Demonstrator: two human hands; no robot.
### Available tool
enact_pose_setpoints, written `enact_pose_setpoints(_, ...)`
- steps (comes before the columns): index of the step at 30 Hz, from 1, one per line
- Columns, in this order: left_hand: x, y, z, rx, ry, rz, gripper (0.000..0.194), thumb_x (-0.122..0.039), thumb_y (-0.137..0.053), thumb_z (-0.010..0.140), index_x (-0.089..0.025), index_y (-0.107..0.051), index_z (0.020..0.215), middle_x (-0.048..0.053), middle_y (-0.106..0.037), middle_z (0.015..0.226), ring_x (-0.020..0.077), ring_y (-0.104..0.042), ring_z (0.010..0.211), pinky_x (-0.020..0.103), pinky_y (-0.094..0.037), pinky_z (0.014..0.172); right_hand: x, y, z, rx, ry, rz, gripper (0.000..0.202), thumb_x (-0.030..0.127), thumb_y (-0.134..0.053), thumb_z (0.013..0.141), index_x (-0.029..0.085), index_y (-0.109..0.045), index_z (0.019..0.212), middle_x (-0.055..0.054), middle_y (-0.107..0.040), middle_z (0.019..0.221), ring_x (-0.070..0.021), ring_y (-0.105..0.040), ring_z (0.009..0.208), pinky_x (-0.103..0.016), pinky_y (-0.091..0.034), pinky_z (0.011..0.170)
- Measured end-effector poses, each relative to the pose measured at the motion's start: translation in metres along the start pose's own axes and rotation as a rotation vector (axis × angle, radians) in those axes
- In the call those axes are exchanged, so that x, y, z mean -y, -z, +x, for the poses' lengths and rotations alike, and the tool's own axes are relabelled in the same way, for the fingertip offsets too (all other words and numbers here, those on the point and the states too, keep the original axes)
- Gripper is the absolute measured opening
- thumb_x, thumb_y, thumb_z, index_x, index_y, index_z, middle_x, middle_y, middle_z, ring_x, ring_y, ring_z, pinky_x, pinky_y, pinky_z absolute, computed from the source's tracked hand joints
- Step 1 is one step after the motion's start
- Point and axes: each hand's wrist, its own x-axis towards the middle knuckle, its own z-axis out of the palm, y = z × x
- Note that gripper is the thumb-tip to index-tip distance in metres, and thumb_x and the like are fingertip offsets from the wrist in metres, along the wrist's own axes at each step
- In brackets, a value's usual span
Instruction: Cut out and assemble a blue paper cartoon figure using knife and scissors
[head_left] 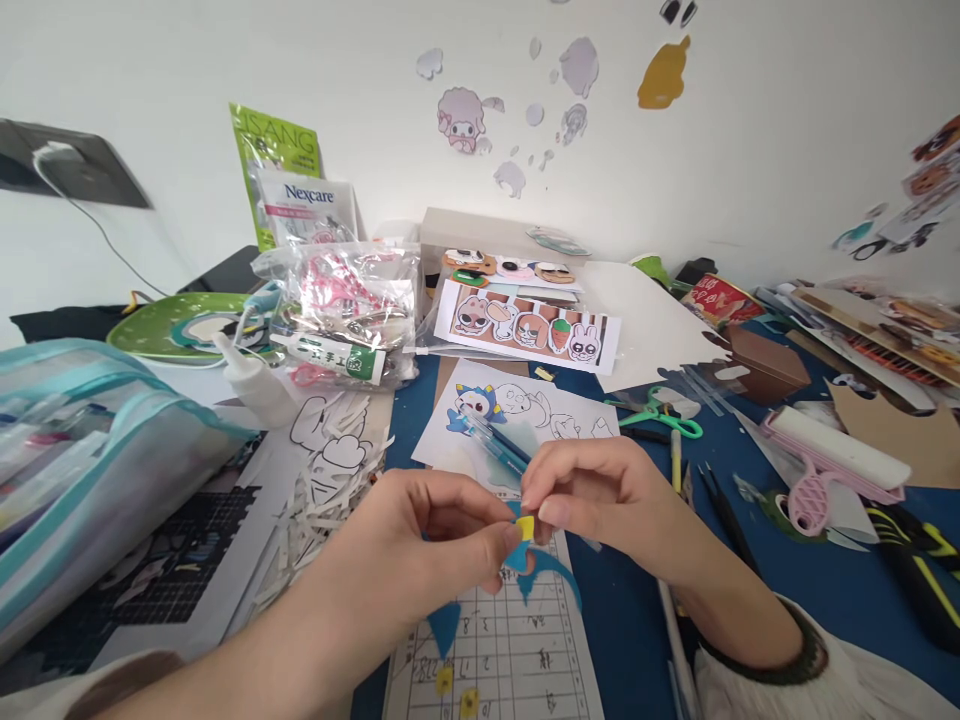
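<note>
My left hand (442, 545) is closed, its thumb and fingers pinching a small cutout with a yellow piece (526, 526) and blue paper below it. Beside it on the right, my right hand (600, 495) is pinched at the edge of the yellow piece; whatever lies between its fingertips is too small to make out. Below the hands lies a gridded sheet with handwriting (510, 650). On it rest a blue triangular piece (445, 628), a curved blue piece (559, 570) and small yellow pieces (469, 702). Behind, a drawing sheet (431, 430) carries a blue character and pens (495, 440).
Green scissors (679, 425), tweezers (727, 520) and a pink lint roller (832, 450) lie to the right. Paper scraps (300, 545), a white glue bottle (251, 380) and a teal-edged pouch (97, 480) are at left. Plastic bags (349, 310) stand behind.
</note>
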Motion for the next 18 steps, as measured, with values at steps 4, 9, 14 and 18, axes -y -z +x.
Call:
enact_pose_setpoints(4,0.0,-0.001,0.002,-0.002,-0.001,0.011,0.011,-0.031,-0.071,0.057,-0.02,-0.07,0.055,-0.006,-0.058,0.046,0.0086,-0.049,0.048,0.021,-0.038,0.052,-0.003,-0.001,0.002,0.028,-0.057,0.112,0.006,0.025,-0.073,0.082,0.019,-0.074,0.082,-0.001,-0.07,0.073,-0.0101,-0.066,0.062,-0.021,-0.053,0.06)
enact_pose_setpoints(9,0.01,0.002,0.005,0.008,-0.067,0.016,0.01,-0.032,-0.071,0.062,-0.022,-0.073,0.059,-0.005,-0.06,0.047,0.0096,-0.051,0.049,0.021,-0.04,0.053,-0.001,-0.002,0.001,-0.004,-0.1,0.073,0.006,0.024,-0.075,0.08,0.019,-0.072,0.079,0.0,-0.068,0.071,-0.0087,-0.063,0.062,-0.019,-0.05,0.058)
enact_pose_setpoints(14,0.017,0.003,0.005,-0.025,-0.094,0.036,0.011,-0.033,-0.071,0.063,-0.023,-0.073,0.059,-0.005,-0.061,0.048,0.0106,-0.052,0.05,0.021,-0.04,0.051,0.002,-0.007,0.003,-0.014,-0.186,0.024,0.019,0.036,-0.072,0.082,0.018,-0.067,0.079,0.001,-0.064,0.066,-0.0102,-0.06,0.061,-0.021,-0.048,0.058)
enact_pose_setpoints(18,0.016,0.002,0.006,-0.042,-0.085,0.046,0.013,-0.034,-0.07,0.062,-0.022,-0.072,0.059,-0.005,-0.059,0.046,0.0102,-0.05,0.049,0.021,-0.039,0.051,0.004,-0.012,0.002,-0.024,-0.147,-0.175,0.024,0.034,-0.065,0.086,0.018,-0.062,0.069,0.003,-0.056,0.062,-0.0094,-0.051,0.058,-0.021,-0.04,0.054)
